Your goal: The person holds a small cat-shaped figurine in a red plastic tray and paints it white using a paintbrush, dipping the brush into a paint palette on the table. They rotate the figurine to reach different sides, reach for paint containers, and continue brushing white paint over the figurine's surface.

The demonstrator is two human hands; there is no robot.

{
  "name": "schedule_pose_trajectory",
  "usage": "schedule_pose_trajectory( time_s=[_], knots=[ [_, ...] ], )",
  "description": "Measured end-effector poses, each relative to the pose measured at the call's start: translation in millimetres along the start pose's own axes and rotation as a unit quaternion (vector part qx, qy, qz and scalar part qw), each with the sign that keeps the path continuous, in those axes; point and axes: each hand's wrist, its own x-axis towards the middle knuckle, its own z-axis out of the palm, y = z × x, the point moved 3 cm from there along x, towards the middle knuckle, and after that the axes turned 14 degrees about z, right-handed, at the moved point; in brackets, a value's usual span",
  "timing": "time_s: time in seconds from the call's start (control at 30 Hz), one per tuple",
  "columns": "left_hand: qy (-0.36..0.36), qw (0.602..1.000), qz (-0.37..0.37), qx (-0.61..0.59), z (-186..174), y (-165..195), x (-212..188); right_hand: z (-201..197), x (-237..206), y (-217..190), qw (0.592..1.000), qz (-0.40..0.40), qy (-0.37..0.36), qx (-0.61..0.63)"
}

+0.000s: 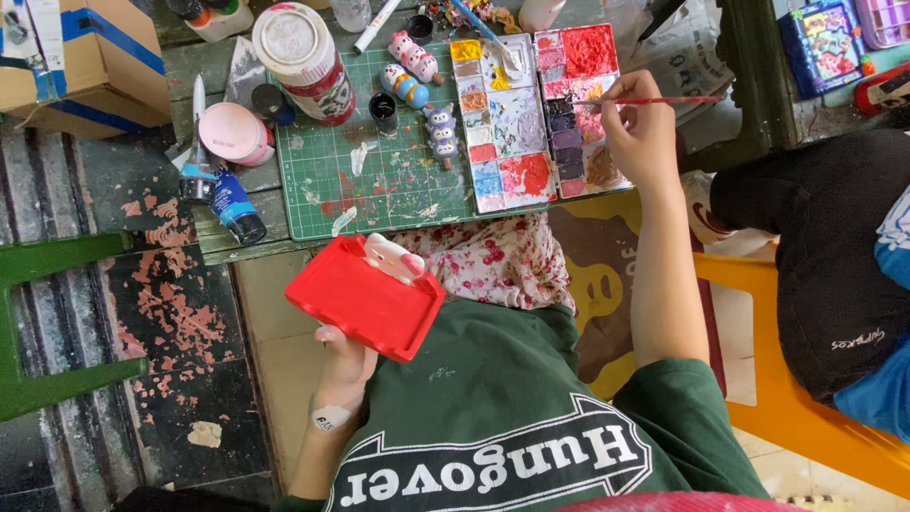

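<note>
The left hand (343, 365) grips one red tray-like figure (365, 292) from beneath, near the lap; the right hand (640, 133) pinches one thin brush (654, 100) over two paint palettes (540, 114); three small painted figurines (417, 90) lie on the green mat (379, 180).

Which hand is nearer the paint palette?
Right. The right hand holds a paintbrush over the paint palette; the left hand is off the table, under a red tray.
</note>
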Motion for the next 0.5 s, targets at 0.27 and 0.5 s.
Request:
schedule_pose_trajectory(
  time_s=[0.27,0.5],
  knots=[
    [0.008,0.998,0.040,0.041,18,14,10,1,-2,-6,0.999,-0.007,-0.017,-0.037],
    [-0.002,0.999,0.026,0.046,24,20,11,0,0,-10,0.999,-0.012,0.025,-0.020]
  ],
)
